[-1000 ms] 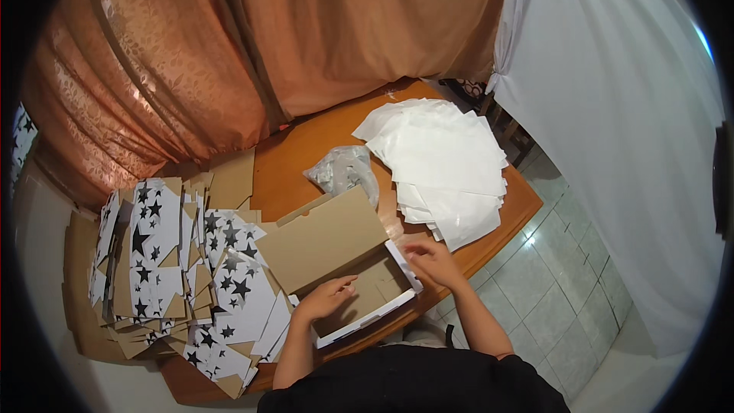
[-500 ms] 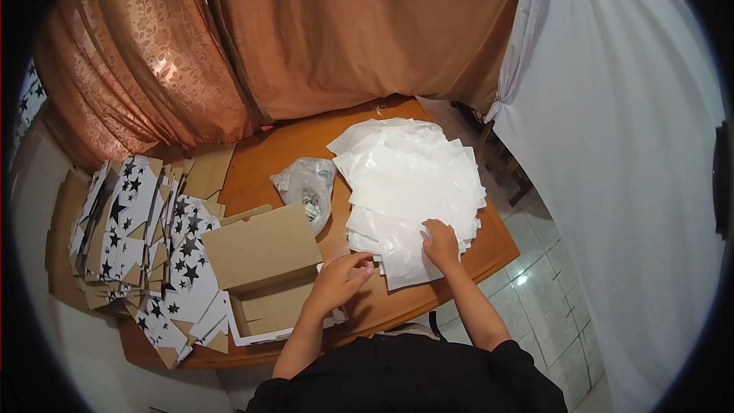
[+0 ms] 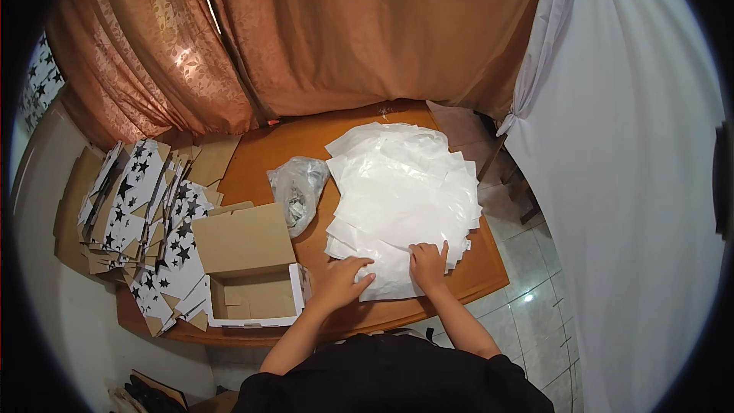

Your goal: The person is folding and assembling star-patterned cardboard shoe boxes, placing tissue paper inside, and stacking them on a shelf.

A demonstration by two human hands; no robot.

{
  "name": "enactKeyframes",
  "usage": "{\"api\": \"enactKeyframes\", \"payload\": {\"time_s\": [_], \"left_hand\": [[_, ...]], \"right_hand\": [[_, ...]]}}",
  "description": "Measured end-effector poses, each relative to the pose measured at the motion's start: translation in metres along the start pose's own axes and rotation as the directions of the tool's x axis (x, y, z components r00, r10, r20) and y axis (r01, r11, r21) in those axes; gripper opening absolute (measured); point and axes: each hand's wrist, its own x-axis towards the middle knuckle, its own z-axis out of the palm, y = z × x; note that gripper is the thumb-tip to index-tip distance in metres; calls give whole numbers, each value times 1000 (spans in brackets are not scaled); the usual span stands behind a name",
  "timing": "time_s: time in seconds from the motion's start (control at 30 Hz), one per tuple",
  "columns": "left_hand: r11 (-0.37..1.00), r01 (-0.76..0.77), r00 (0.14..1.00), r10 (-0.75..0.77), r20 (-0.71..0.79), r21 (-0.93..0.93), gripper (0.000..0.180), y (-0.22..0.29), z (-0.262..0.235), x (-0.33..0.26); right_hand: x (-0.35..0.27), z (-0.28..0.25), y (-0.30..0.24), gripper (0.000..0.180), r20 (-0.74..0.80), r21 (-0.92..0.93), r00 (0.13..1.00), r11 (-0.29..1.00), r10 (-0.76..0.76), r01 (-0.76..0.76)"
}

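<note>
- White thin plastic sheets, loose fanned stack (image 3: 401, 199): biggest item on my feed, spread over the right half of the round orange-brown wooden table (image 3: 267, 157), near edge at the table rim in front of me.
- Flattened cardboard box blanks with black star print (image 3: 138, 214): piled at the table's left edge, some brown sides up, leaning and overlapping.
- Open brown cardboard box with white outer walls (image 3: 256, 291): just right of the blanks, lid flap folded back, inside looks bare.
- Crumpled clear plastic bag (image 3: 298, 191): between box and sheets, contents too blurred to tell.
- Right hand (image 3: 428, 264): flat on the bottom sheets, fingers spread, pressing not clenching; nothing grasped.
- Left hand (image 3: 340, 279): palm down at the stack's lower left corner, fingertips on a sheet edge, just right of the box. Not gripping as far as I can see.
- Orange-brown curtains (image 3: 344, 38) behind the table, white drape (image 3: 612, 183) to the right.
</note>
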Motion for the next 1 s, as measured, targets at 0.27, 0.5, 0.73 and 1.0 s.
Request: {"api": "enactKeyframes", "payload": {"time_s": [0.27,0.5,0.73,1.0], "left_hand": [[852,-303,856,440,-272,426,35,7,46,76],[964,-264,942,265,-204,32,14,76,-43,91],[795,-152,984,67,-165,-588,26,65,-102,50],[671,-149,857,-279,-433,-727,26,-20,-136,-50]], "right_hand": [[-5,-71,-9,15,-232,8,971,998,-52,55],[-16,-137,1,62,-577,271,747,940,329,-205],[11,-114,-4,73,-65,948,875,303,480,-96],[26,-89,-110,26,355,927,934,148,-48,-345]]}}
